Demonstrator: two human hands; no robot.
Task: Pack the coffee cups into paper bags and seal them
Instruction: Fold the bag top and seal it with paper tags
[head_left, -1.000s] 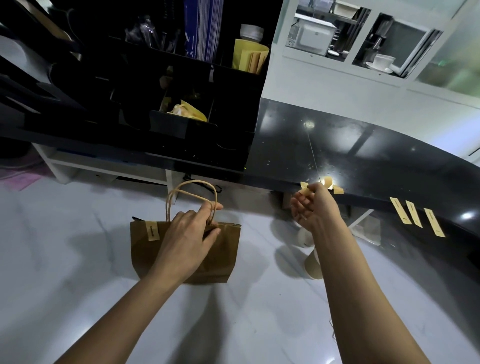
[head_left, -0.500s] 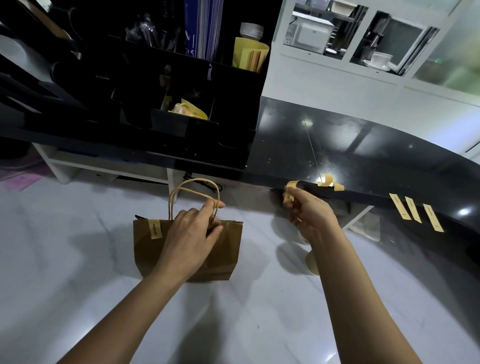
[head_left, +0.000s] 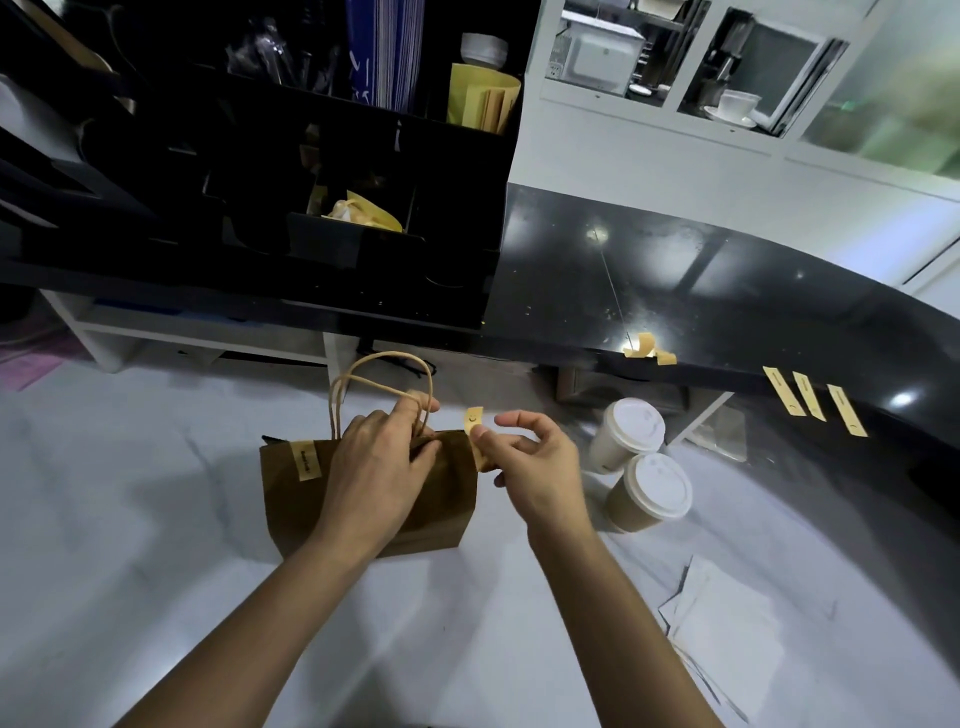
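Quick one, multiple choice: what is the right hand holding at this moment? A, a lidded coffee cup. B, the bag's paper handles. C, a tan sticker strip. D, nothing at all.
C: the right hand pinches a tan sticker strip beside the top right corner of the brown paper bag, while the left hand holds the bag's handles and the two lidded cups sit untouched to the right.

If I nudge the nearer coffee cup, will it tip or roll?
The nearer cup looks tall with a narrower base, so it probably tips easily. Its round paper body would likely roll in a curve. The white lid may keep contents in.
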